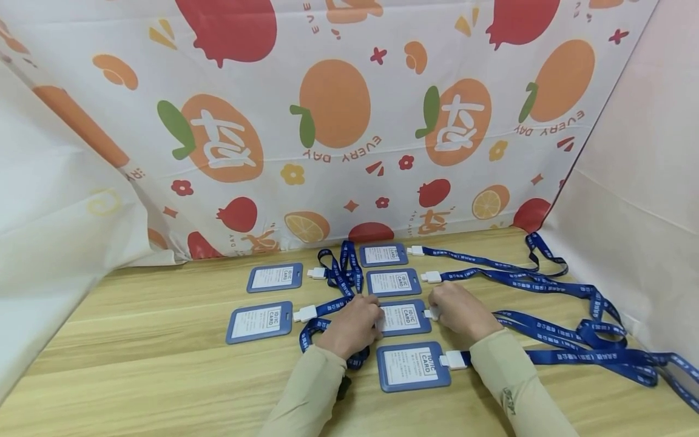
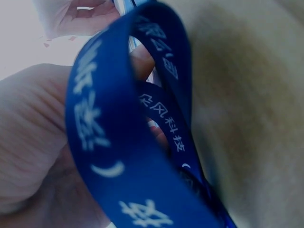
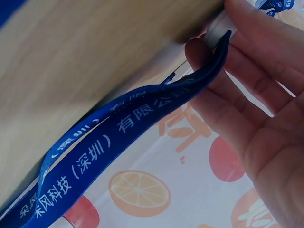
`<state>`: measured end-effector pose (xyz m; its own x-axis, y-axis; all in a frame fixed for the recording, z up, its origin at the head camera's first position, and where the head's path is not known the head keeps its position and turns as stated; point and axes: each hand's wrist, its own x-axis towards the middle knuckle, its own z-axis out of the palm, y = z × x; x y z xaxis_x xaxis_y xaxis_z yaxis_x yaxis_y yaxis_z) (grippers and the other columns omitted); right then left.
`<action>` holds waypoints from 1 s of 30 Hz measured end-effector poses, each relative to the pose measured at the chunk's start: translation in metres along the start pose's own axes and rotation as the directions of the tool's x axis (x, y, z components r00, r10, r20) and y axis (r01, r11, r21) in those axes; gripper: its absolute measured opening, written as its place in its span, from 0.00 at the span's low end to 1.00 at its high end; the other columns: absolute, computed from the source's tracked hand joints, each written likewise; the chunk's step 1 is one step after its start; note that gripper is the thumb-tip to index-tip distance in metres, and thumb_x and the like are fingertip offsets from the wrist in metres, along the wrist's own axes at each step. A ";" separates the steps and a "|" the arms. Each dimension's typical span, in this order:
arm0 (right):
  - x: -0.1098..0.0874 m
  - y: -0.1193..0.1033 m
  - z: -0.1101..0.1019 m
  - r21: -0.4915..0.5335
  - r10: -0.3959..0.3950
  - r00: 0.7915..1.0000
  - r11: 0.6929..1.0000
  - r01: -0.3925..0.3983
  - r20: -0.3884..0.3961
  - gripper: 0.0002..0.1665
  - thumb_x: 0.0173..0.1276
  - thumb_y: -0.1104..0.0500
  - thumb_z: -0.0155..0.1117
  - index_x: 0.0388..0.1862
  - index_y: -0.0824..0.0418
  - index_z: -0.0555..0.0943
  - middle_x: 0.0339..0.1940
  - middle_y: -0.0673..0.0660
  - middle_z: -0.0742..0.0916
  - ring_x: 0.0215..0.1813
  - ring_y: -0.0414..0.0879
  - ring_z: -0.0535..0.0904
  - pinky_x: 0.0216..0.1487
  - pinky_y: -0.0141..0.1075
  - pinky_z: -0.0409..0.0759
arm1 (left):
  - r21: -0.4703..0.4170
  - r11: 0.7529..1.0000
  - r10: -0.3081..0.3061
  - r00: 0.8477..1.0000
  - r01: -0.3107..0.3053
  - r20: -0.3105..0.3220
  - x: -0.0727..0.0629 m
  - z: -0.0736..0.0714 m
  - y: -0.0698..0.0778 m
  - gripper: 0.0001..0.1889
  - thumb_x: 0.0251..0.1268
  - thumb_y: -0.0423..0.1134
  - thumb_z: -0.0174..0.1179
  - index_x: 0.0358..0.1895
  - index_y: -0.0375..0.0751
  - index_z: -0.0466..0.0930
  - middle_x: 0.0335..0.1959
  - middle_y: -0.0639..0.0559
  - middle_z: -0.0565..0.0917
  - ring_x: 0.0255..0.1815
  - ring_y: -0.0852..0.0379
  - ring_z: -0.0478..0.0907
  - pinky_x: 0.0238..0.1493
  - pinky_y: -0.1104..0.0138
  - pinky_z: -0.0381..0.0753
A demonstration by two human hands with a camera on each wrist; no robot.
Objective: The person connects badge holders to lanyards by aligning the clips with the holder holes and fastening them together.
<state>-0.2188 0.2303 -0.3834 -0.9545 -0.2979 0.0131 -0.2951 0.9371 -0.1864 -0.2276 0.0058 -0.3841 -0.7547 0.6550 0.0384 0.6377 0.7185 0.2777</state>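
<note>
My left hand [image 1: 352, 328] holds the left edge of a blue ID card holder [image 1: 405, 318], the third from the back in the right-hand column. At that holder's other end my right hand [image 1: 461, 309] pinches the white clip [image 3: 220, 29] of its lanyard. From this clip a blue printed lanyard [image 3: 137, 123] runs away along the table. Beside and under the left hand lies another looped blue lanyard [image 2: 107, 118], which fills much of the left wrist view. The fingertips of the left hand are partly hidden there.
More card holders lie flat nearby: one in front [image 1: 414, 366], two behind, and two in a left column, including the nearer left holder [image 1: 259, 322]. Lanyards [image 1: 595, 358] spread across the right side of the wooden table [image 1: 136, 364]. A fruit-print cloth [image 1: 273, 200] hangs behind.
</note>
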 end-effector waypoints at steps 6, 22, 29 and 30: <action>-0.001 0.001 -0.002 -0.008 -0.019 1.000 1.000 0.019 -0.004 0.13 0.57 0.76 0.73 0.41 0.67 0.88 0.40 0.61 0.89 0.45 0.53 0.85 0.47 0.44 0.85 | -0.001 1.000 0.002 1.000 -0.002 -0.004 0.000 -0.001 0.001 0.07 0.54 0.32 0.77 0.36 0.39 0.91 0.42 0.48 0.84 0.42 0.52 0.77 0.48 0.64 0.80; 0.000 0.001 0.000 -0.029 -0.023 1.000 0.999 0.023 0.000 0.13 0.57 0.75 0.75 0.41 0.67 0.88 0.40 0.61 0.89 0.44 0.53 0.85 0.47 0.43 0.85 | 0.011 1.000 -0.006 1.000 0.006 -0.001 0.000 0.001 0.001 0.06 0.55 0.33 0.77 0.35 0.39 0.91 0.42 0.49 0.84 0.41 0.52 0.76 0.46 0.64 0.80; 0.000 0.000 -0.001 -0.027 -0.025 1.000 0.999 0.025 0.006 0.12 0.58 0.74 0.75 0.41 0.67 0.88 0.40 0.61 0.89 0.44 0.52 0.85 0.48 0.44 0.85 | 0.008 1.000 -0.030 0.999 0.030 0.022 0.000 0.001 0.001 0.06 0.56 0.33 0.76 0.37 0.39 0.91 0.43 0.49 0.83 0.41 0.52 0.75 0.46 0.65 0.80; 0.000 0.000 -0.001 -0.026 -0.026 1.000 0.999 0.026 0.005 0.12 0.58 0.74 0.75 0.41 0.67 0.88 0.40 0.61 0.89 0.44 0.52 0.85 0.48 0.44 0.85 | 0.008 0.999 -0.032 0.999 0.032 0.024 0.000 0.001 0.001 0.06 0.56 0.33 0.76 0.37 0.39 0.91 0.43 0.49 0.83 0.41 0.53 0.74 0.46 0.65 0.80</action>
<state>-0.2193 0.2305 -0.3829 -0.9463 -0.3231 0.0130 -0.3209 0.9335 -0.1602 -0.2266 0.0071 -0.3852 -0.7706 0.6372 0.0064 0.6147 0.7407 0.2711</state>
